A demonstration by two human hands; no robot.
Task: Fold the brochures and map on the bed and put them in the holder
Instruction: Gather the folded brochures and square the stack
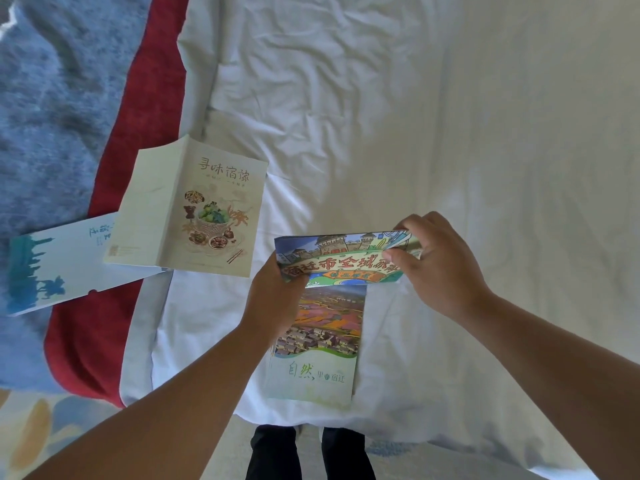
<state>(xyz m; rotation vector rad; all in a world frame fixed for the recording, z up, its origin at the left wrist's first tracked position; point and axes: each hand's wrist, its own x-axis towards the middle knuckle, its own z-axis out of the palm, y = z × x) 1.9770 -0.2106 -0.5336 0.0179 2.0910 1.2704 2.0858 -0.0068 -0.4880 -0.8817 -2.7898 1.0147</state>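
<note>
Both hands hold a colourful folded map (337, 258) just above the white bed (433, 133). My left hand (273, 299) pinches its left end and my right hand (440, 265) grips its right end. Under the map a folded brochure (317, 358) with a landscape photo and green lettering lies flat on the sheet. To the left a cream brochure (194, 209) with a food picture lies half open near the bed's corner. Further left, a pale blue holder (59, 261) lies on the floor, partly under the cream brochure.
A red bed skirt (145, 109) hangs along the bed's left edge above blue patterned carpet (48, 98). My legs (308, 455) stand at the foot of the bed. The wrinkled sheet stretches far back and right.
</note>
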